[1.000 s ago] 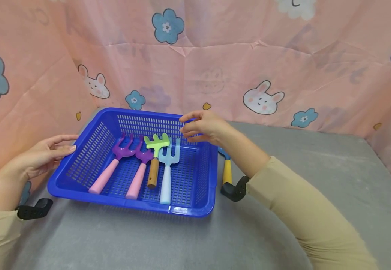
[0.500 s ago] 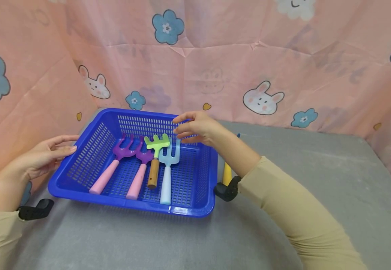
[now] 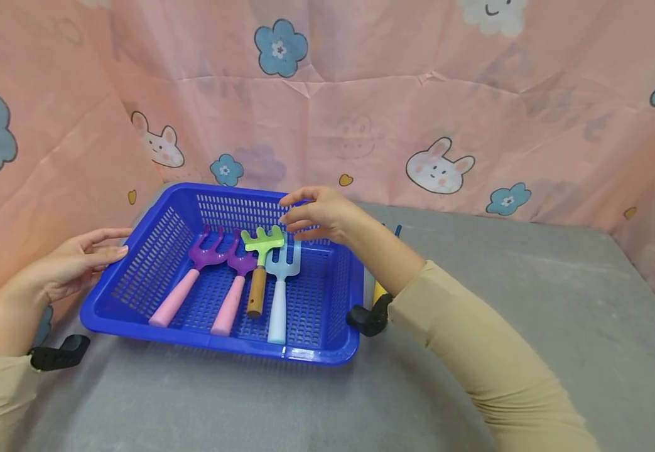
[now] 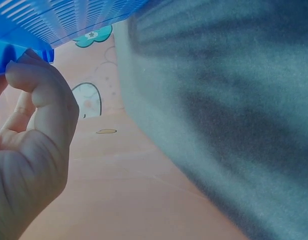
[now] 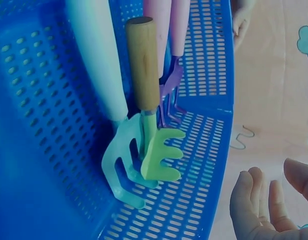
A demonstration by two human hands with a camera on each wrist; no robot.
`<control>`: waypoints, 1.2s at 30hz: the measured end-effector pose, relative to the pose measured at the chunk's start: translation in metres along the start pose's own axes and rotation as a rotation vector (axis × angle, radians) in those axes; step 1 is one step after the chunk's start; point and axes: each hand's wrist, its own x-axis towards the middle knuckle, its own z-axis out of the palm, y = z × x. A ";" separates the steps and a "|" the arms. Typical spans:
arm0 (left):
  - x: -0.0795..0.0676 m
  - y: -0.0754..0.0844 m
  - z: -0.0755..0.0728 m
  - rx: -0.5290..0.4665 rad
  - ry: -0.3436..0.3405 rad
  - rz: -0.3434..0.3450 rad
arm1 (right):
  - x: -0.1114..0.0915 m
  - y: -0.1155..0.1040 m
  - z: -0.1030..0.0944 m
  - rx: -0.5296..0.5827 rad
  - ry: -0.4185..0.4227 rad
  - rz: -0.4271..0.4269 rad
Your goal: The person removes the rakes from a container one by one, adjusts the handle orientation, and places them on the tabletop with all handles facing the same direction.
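Note:
A blue plastic basket (image 3: 191, 339) sits on the grey table in the head view. My left hand (image 3: 73, 263) grips its left rim, thumb on top and fingers beneath. Inside lie two purple garden forks with pink handles, one at the left (image 3: 174, 298) and one beside it (image 3: 228, 304), plus a light blue garden fork (image 3: 278, 307). A small green hand rake (image 3: 256, 292) with a wooden handle partly overlaps the blue fork's tines. Above the basket's back right rim hovers my right hand (image 3: 323, 215), fingers loosely bent and holding nothing.
Right of the basket, a blue tool with a yellow handle (image 3: 378, 292) is mostly hidden behind my right forearm. Grey tabletop (image 3: 508, 289) extends to the right. A pink printed cloth (image 3: 361, 100) hangs behind and at the sides.
My right hand has moved left along the basket's back rim, its forearm now covering more of the yellow-handled tool. My left hand, the basket and the tools in it stay put.

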 end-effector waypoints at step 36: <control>0.000 -0.002 -0.001 0.029 0.009 0.003 | 0.043 0.029 0.032 0.046 -0.023 0.101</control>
